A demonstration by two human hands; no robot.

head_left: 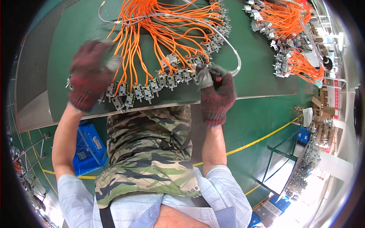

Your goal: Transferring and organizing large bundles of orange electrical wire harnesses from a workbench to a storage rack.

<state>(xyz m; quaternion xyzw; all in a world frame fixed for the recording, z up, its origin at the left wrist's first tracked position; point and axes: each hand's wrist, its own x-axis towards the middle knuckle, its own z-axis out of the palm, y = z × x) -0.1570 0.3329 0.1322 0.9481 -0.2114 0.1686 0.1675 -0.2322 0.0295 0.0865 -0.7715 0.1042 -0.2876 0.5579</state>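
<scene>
A bundle of orange cables (152, 32) lies fanned out on the green-topped table, each cable ending in a small grey metal connector block (162, 80). The blocks form a curved row along the table's near side. My left hand (90, 76), in a dark red knit glove with grey fingertips, is over the row's left end; motion smears its fingers. At the right part of the row is my right hand (217, 93), gloved alike, its fingers curled together beside the blocks. Whatever is between those fingers is hidden. A grey-white cable (232, 49) loops across the bundle and down next to my right hand.
More orange cable bundles (285, 19) with grey blocks lie at the table's right end. The table's metal front edge (167, 107) runs close to my camouflage apron (148, 159). Below left stands a blue crate (89, 146); a rack (283, 152) stands at the right.
</scene>
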